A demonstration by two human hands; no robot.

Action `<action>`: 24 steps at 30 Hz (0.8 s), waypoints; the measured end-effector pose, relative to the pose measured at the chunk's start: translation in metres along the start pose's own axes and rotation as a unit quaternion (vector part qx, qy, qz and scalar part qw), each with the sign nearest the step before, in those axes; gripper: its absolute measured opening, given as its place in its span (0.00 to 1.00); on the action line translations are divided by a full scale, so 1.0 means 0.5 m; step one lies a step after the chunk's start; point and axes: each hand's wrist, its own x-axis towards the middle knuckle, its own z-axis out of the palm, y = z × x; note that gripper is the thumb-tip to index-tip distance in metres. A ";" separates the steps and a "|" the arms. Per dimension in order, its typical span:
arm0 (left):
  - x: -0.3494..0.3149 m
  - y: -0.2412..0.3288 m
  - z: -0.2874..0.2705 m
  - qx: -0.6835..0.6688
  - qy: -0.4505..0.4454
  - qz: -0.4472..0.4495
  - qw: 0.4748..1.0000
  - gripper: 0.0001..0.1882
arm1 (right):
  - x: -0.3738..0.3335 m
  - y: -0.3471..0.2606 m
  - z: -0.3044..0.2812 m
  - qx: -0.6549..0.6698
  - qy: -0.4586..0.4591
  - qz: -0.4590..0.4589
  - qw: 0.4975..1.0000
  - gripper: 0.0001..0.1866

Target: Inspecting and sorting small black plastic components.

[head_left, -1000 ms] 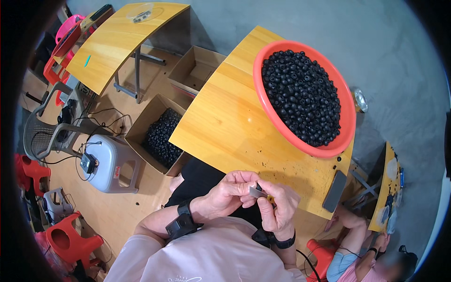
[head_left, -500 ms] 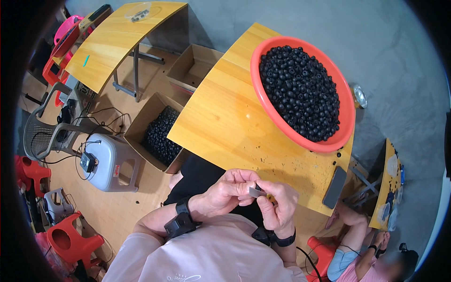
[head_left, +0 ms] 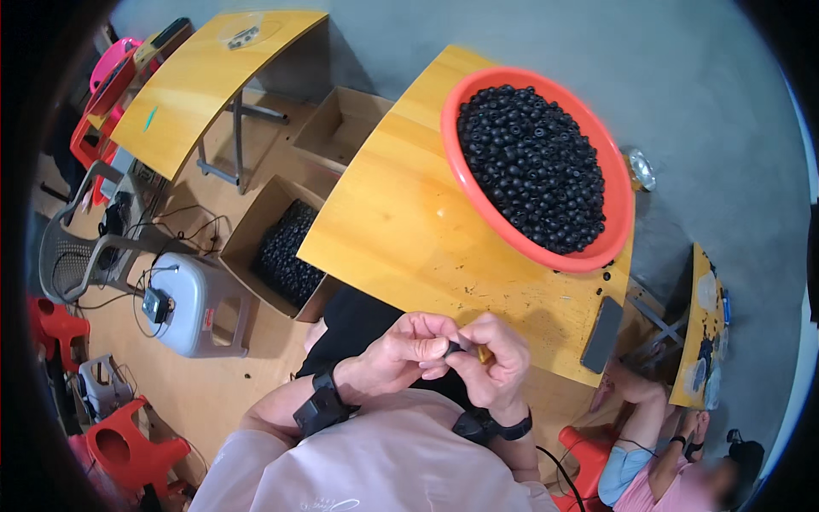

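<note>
My left hand (head_left: pixel 408 348) pinches a small round black part (head_left: pixel 453 347) between thumb and fingertips, in front of my chest. Close against it, my right hand (head_left: pixel 495 363) is closed around a small knife with a yellow handle (head_left: pixel 485 353); its blade is hard to make out between the fingers. Both hands are just off the near edge of the wooden table (head_left: pixel 384 226). On that table a large red basin (head_left: pixel 452 149) holds a heap of similar black parts (head_left: pixel 533 166). Dark crumbs and a few loose parts lie beside the basin.
A dark phone (head_left: pixel 602 335) lies at the table's right edge. On the floor to the left stand a cardboard box (head_left: pixel 243 243) of black parts, another box (head_left: pixel 311 136) and a grey stool (head_left: pixel 192 311). A co-worker (head_left: pixel 657 478) sits at the lower right.
The flat grey blade that showed between my hands has turned and is mostly hidden now. The black part shows more plainly at my left fingertips. The whole view has shifted slightly.
</note>
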 end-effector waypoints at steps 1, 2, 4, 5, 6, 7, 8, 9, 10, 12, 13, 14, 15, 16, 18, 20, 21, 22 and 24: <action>0.001 -0.004 0.006 0.013 0.013 0.008 1.000 0.14 | 0.002 -0.004 -0.001 0.008 -0.005 0.024 1.000 0.06; -0.001 -0.002 0.006 0.001 0.021 -0.002 1.000 0.13 | 0.004 -0.008 -0.003 0.016 -0.009 0.047 0.999 0.06; -0.004 -0.001 0.013 0.009 0.018 -0.006 1.000 0.13 | 0.009 -0.014 -0.009 0.015 -0.016 0.044 0.999 0.06; -0.005 0.000 0.018 0.018 0.022 -0.007 1.000 0.13 | 0.011 -0.017 -0.011 0.020 -0.026 0.043 0.999 0.07; -0.005 -0.001 0.020 0.018 0.029 -0.014 0.999 0.13 | 0.011 -0.014 -0.014 0.017 -0.024 0.036 0.999 0.07; -0.007 0.001 0.021 0.019 0.027 -0.014 0.999 0.13 | 0.013 -0.015 -0.012 0.015 -0.023 0.034 0.999 0.07; -0.009 0.003 0.021 0.010 0.032 -0.015 0.999 0.13 | 0.016 -0.016 -0.009 0.017 -0.024 0.041 0.999 0.08; -0.011 0.006 0.020 0.001 0.039 -0.015 0.999 0.13 | 0.019 -0.018 -0.006 0.020 -0.026 0.048 0.998 0.08; -0.016 0.007 0.017 0.001 0.039 -0.014 0.999 0.13 | 0.021 -0.023 -0.001 0.020 -0.027 0.048 0.998 0.08; -0.029 0.012 0.012 -0.020 0.050 -0.016 0.998 0.13 | 0.027 -0.030 0.011 0.028 -0.038 0.103 0.994 0.07; -0.036 0.016 0.010 -0.020 0.051 -0.014 0.998 0.13 | 0.029 -0.027 0.018 0.029 -0.040 0.104 0.993 0.07; -0.043 0.021 0.009 -0.031 0.060 -0.004 0.998 0.13 | 0.030 -0.022 0.027 0.031 -0.041 0.109 0.993 0.06; -0.047 0.028 0.006 -0.043 0.069 0.006 0.997 0.13 | 0.034 -0.018 0.035 0.033 -0.043 0.114 0.992 0.05; -0.049 0.036 -0.004 -0.043 0.072 0.010 0.996 0.13 | 0.041 -0.014 0.044 0.036 -0.047 0.114 0.992 0.05; -0.050 0.059 -0.032 -0.063 0.046 0.017 0.997 0.13 | 0.060 -0.007 0.059 0.043 -0.042 0.093 0.994 0.02; -0.040 0.088 -0.046 -0.068 0.032 0.017 0.997 0.13 | 0.088 -0.005 0.069 0.021 -0.046 0.080 0.995 0.01; -0.038 0.101 -0.055 -0.069 0.024 0.017 0.997 0.13 | 0.099 -0.001 0.073 -0.005 -0.047 0.067 0.997 0.01; -0.039 0.109 -0.065 -0.071 0.029 0.020 0.997 0.13 | 0.104 0.008 0.080 -0.003 -0.051 0.057 0.997 0.04; -0.046 0.123 -0.087 -0.066 0.012 0.038 0.997 0.13 | 0.110 0.011 0.104 0.010 -0.064 0.071 0.995 0.05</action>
